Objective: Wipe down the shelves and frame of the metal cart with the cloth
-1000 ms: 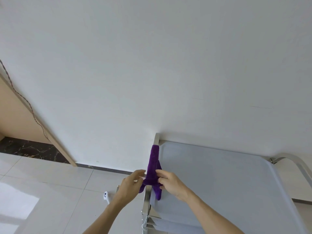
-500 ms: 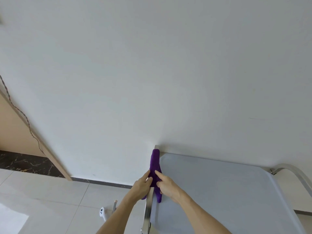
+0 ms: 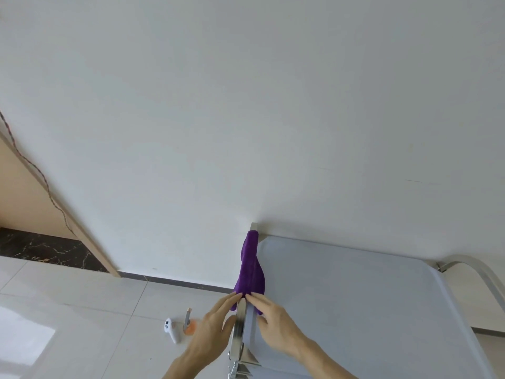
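While the purple cloth point(image 3: 251, 266) drapes over the metal cart's point(image 3: 355, 296) left rail at 6 o'clock, the left hand point(image 3: 210, 329) and right hand point(image 3: 276, 324) press it from either side, straight fingertips nearly meeting.

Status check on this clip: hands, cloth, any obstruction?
Left hand and right hand both pressing the purple cloth with straight fingers. Cloth draped over the cart's left edge rail. Nothing blocking the rail or top shelf.
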Demonstrator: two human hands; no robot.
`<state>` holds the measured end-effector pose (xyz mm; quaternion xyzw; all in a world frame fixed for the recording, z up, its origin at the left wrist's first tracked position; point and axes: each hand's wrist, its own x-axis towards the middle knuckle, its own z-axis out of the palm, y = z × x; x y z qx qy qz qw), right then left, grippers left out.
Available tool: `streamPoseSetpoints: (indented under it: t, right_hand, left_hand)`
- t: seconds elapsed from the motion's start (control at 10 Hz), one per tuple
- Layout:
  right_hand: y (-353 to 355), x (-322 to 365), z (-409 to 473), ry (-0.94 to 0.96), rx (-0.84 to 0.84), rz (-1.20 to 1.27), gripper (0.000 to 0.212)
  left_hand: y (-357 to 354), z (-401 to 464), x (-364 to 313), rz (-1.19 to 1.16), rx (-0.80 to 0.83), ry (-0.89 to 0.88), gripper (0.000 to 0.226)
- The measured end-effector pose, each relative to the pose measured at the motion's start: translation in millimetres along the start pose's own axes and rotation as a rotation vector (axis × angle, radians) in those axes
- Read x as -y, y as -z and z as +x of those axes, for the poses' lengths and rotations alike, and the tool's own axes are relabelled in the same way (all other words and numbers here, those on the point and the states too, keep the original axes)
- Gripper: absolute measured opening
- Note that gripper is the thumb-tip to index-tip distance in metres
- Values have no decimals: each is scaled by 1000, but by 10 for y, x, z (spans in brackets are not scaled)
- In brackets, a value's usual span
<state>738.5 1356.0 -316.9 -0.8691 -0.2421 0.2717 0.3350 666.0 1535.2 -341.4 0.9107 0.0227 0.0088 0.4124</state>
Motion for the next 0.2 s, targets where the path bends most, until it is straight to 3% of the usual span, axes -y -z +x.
streamPoseSetpoints:
  t: [0.1,0.2]
  right_hand:
    - [69,-28,-43,-37,-12,53,53]
    - [255,-36,-61,-118,-127,133,49]
  left_hand:
    - [6,20,-57,-65,-37,55,44]
    - [93,161,-225,-145,-132,126,33]
